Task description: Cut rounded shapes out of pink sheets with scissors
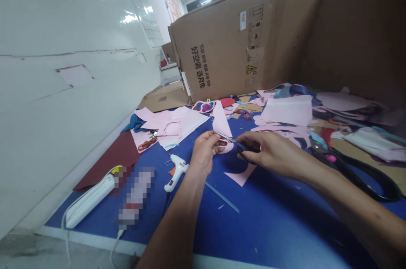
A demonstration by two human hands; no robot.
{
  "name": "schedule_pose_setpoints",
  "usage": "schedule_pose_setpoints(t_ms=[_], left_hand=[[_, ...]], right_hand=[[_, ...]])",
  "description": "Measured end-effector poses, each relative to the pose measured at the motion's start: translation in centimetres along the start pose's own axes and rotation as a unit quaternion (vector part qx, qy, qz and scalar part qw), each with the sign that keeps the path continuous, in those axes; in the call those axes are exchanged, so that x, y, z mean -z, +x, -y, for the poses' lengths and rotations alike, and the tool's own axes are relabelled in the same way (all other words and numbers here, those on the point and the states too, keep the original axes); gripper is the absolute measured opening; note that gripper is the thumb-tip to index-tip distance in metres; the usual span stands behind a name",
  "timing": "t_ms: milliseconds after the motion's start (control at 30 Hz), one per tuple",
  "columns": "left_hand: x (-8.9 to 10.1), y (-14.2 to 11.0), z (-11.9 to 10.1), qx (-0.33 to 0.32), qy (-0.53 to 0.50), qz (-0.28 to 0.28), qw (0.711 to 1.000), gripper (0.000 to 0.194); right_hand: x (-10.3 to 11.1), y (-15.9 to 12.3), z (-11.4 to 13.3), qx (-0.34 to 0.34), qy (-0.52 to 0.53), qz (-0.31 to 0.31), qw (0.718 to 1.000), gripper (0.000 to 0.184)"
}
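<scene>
My left hand (206, 150) is closed, its thumb and fingers pinching a small pink paper piece (226, 147) with a curved edge. In my right hand (269, 152) is a pair of scissors (245, 150) with black handles, my fingers in the loops. The blades point left and lie right at the pinched paper, close to my left fingertips. Behind the hands lies a longer pink sheet (221, 122); whether it joins the held piece I cannot tell. A pink offcut (242, 176) with a curved cut-out rests on the blue tabletop (269, 226) below my right hand.
A white glue gun (176, 171) lies beside my left forearm, near a blue strip (222, 197). Larger black-handled scissors (364, 171) are at right. Pink sheets (180, 123) and scraps cover the back. A cardboard box (225, 49) stands behind; a power strip (90, 201) is left.
</scene>
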State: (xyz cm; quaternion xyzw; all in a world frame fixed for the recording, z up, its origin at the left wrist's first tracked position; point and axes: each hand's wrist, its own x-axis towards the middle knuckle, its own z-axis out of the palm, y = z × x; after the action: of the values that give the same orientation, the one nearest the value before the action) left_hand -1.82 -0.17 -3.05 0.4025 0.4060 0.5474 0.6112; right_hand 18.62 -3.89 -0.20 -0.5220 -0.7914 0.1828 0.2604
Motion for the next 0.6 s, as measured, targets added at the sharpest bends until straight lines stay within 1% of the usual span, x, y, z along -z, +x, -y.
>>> schedule_pose_setpoints(t_ms=[133,267,433,600], left_hand=[[-0.12,-0.04,-0.05,-0.011,-0.009,-0.006,1.000,0.027],[-0.25,-0.02,0.09,-0.009,-0.021,-0.004,1.000,0.027],[-0.18,0.06,0.26,-0.008,-0.020,-0.010,1.000,0.030],[-0.19,-0.03,0.16,-0.008,-0.023,-0.007,1.000,0.029]], right_hand=[[-0.08,-0.01,0.03,-0.007,0.002,-0.004,1.000,0.029],[-0.05,-0.03,0.01,-0.008,0.008,-0.003,1.000,0.031],[0.11,-0.02,0.05,-0.004,0.008,-0.003,1.000,0.029],[0.12,0.02,0.21,-0.005,0.004,-0.008,1.000,0.028]])
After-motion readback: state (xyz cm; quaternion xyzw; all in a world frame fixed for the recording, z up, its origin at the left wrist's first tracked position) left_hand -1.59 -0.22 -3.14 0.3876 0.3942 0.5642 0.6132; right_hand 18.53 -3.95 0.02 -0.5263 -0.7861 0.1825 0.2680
